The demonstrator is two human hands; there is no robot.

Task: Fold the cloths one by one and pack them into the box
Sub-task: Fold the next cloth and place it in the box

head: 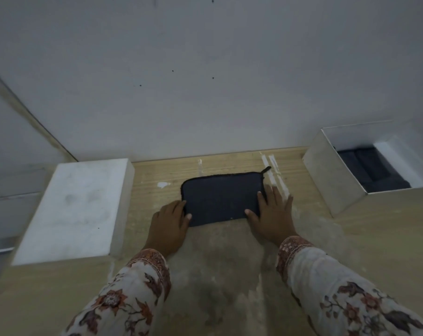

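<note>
A dark blue cloth (pixel 221 197), folded into a rectangle with a small loop at its far right corner, lies flat on the wooden table (pixel 230 263). My left hand (pixel 168 224) holds the cloth's near left corner, thumb on top and fingers curled at the edge. Resting flat on the cloth's right edge is my right hand (pixel 273 214), fingers straight and spread, partly on the table. The open white box (pixel 334 187) stands at the right, with dark folded cloths (pixel 372 168) inside it.
A closed white box or lid (pixel 72 209) sits on the table to the left of the cloth. A white wall (pixel 205 81) rises right behind the table's far edge. White paint marks streak the wood near the cloth.
</note>
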